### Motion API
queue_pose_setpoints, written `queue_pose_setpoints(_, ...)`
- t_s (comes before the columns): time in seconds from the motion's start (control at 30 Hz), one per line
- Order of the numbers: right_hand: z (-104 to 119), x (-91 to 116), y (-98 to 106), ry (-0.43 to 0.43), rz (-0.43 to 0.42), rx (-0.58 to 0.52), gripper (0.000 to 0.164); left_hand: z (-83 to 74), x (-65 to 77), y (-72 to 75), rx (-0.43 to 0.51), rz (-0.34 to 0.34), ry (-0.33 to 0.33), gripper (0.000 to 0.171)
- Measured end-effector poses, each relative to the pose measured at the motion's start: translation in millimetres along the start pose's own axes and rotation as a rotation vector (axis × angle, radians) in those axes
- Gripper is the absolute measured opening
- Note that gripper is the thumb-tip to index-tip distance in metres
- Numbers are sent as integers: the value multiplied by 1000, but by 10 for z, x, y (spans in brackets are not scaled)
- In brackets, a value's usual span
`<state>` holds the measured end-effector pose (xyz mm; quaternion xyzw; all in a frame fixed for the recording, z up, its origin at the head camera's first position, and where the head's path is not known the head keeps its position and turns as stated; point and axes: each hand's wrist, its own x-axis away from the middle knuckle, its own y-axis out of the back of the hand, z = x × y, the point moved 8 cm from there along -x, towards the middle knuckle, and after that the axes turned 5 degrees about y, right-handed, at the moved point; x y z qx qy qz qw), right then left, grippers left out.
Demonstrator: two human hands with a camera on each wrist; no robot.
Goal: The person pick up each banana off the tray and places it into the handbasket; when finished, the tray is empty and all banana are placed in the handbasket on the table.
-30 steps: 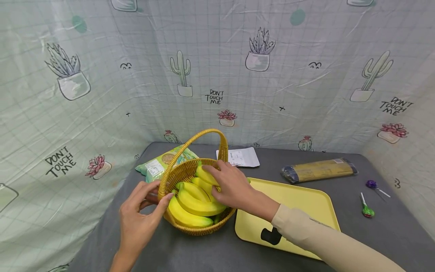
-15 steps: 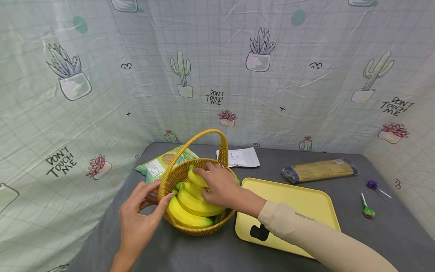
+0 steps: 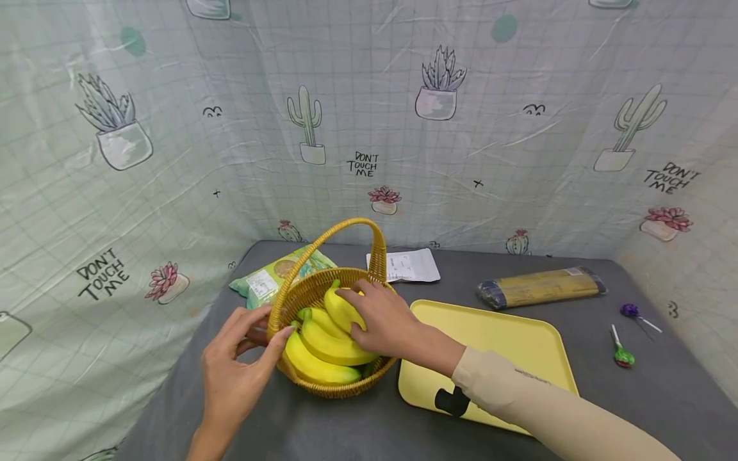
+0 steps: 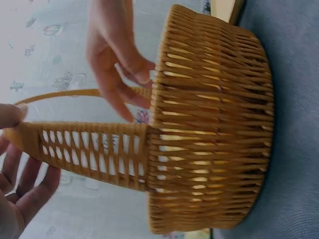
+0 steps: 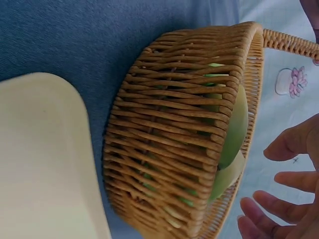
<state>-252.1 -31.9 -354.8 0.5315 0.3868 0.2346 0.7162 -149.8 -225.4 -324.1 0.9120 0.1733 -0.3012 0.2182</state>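
A yellow wicker basket (image 3: pixel 331 389) with a tall arched handle (image 4: pixel 89 149) stands on the dark grey table, holding several bananas (image 3: pixel 319 366). My left hand (image 3: pixel 237 368) grips the side of that handle, thumb on one face and fingers on the other. Over the basket's right side is my right hand (image 3: pixel 385 320), palm down. In the head view its fingers overlap the rearmost banana (image 3: pixel 341 310). The right wrist view shows the fingers spread and bent slightly above the rim, with nothing between them. Some green banana ends (image 5: pixel 234 134) show over the rim there.
Right of the basket lies a yellow tray (image 3: pixel 548 358), partly under my right forearm. Behind stand a green snack bag (image 3: pixel 262 285) and a white packet (image 3: pixel 418 266). Farther right are a long yellow wrapped package (image 3: pixel 542 288), a purple lollipop (image 3: pixel 630 310) and a green lollipop (image 3: pixel 623 356).
My right hand moved left over the basket with the rearmost banana, then back slightly right, its fingers now looser. That banana now lies among the others. My left hand stays on the handle.
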Motion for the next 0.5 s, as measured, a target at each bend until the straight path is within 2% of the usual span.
queue_pose_setpoints(0.17,-44,186,73,21,-34,-24,54,-83,-9,-2,-113,-12,-7,43)
queue_pose_setpoints(0.23,-51,253,115,33,-50,-16,56,-189,-5,9,-148,-44,-52,46)
queue_pose_setpoints(0.3,-48,311,171,55,-64,9,60,-365,-9,15,-185,-94,-124,43)
queue_pose_setpoints(0.4,-48,388,251,77,-70,59,65,-733,-7,-15,-203,-171,-286,46)
queue_pose_setpoints(0.43,-45,412,284,88,-75,76,66,-859,-6,-40,-210,-186,-339,48)
queue_pose_setpoints(0.5,-48,462,354,106,-91,96,68,-1070,3,-120,-208,-171,-425,50)
